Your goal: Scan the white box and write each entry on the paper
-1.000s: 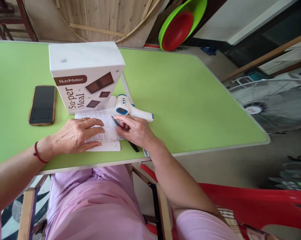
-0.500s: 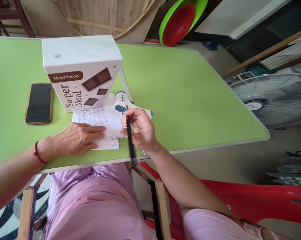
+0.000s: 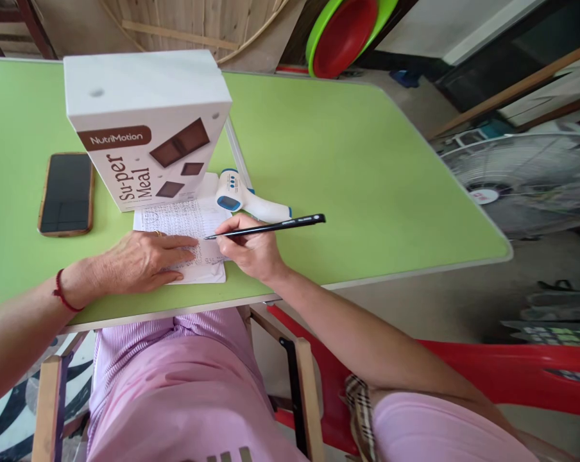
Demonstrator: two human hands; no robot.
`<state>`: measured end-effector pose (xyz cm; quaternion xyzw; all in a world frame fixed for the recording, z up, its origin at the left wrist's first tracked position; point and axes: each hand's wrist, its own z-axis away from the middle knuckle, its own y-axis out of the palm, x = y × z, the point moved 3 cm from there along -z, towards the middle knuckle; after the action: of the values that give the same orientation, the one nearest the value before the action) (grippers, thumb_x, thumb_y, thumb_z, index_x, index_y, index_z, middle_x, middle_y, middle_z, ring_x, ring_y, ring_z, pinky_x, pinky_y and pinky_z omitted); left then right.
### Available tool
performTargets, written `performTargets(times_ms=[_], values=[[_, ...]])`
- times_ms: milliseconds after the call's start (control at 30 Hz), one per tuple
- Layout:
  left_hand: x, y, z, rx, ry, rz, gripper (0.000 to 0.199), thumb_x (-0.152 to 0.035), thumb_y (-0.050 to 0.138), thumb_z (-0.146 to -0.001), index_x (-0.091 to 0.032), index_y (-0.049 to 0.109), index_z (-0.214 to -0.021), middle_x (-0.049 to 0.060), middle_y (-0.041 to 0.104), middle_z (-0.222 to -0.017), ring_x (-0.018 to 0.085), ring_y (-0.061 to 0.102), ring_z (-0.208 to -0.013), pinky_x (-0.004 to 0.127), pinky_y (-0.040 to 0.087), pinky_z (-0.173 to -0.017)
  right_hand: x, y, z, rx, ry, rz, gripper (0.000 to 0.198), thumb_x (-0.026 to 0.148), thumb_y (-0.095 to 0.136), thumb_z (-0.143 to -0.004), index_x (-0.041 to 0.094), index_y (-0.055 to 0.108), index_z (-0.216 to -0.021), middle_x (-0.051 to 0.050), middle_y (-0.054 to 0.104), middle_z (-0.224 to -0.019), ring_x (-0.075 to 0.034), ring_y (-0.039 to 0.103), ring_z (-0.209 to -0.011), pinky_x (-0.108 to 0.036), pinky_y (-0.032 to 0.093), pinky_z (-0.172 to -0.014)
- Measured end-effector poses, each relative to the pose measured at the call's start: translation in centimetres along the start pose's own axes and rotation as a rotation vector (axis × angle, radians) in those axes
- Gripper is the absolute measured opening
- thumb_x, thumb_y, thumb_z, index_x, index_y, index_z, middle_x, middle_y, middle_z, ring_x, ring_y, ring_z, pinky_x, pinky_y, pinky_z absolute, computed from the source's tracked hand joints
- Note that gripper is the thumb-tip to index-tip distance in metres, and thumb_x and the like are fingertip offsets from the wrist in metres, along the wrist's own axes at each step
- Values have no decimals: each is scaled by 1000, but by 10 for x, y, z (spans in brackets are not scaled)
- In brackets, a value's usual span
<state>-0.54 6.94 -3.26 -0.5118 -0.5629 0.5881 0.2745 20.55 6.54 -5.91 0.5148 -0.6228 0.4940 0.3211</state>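
A black pen (image 3: pixel 290 223) is pinched in my right hand (image 3: pixel 251 247), its tip at the written sheet and its tail pointing right. The paper (image 3: pixel 179 218), covered with rows of handwriting, lies on the green table. My left hand (image 3: pixel 145 260) rests flat on the sheet, fingers stretched toward the pen tip. Another white sheet (image 3: pixel 206 274) shows beneath the lower edge. Just beyond my right hand lies a white and blue infrared thermometer (image 3: pixel 254 202). A tall white NutriMotion box (image 3: pixel 150 135) stands behind the paper, hiding part of it.
To the left of the box lies a phone (image 3: pixel 67 194) in a brown case. The green table (image 3: pixel 348 173) extends right, with a standing fan (image 3: pixel 521 186) past its edge. A red plastic chair (image 3: pixel 492 369) is at lower right. Red and green basins (image 3: pixel 342 38) lean behind.
My right hand has turned the pen from hanging downward to a writing grip, its tip now at the paper. My left hand stays on the sheet. The view has shifted slightly.
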Motion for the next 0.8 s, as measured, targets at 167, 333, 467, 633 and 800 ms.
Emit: performTargets(times_ms=[167,333,467,633,800], values=[[-1,-1,-1,18,-17,-7,31,-28,51,-100,-14,65,-123,11,59,-138,26,71,-101,35,60,-80,6,0,0,18,-116,150,8,18,60,-77,20,59,-69,4,61,-59,-9,51,-50,-21,38,-46],[-2,0,-1,6,-20,-9,29,-27,53,-99,-15,65,-123,8,59,-138,26,71,-98,35,60,-76,6,-1,1,42,-174,184,10,19,59,-81,20,60,-71,4,61,-59,-8,51,-50,-21,38,-47],[-1,0,-1,1,-18,-16,29,-28,53,-99,-15,64,-122,8,59,-138,26,72,-97,34,60,-74,6,0,2,61,-172,203,10,20,59,-82,20,60,-72,4,62,-60,-9,51,-50,-22,38,-48],[-1,0,-1,27,-35,-13,30,-28,54,-98,-17,64,-124,9,59,-139,24,71,-100,32,59,-77,6,1,2,72,-173,211,10,21,59,-83,21,60,-73,5,61,-59,-8,49,-49,-22,37,-46],[-1,0,-1,38,-49,-15,30,-29,53,-98,-17,65,-124,9,60,-137,23,70,-100,31,58,-77,6,1,2,80,-204,217,10,18,59,-84,21,59,-74,5,60,-59,-8,48,-49,-22,36,-46]])
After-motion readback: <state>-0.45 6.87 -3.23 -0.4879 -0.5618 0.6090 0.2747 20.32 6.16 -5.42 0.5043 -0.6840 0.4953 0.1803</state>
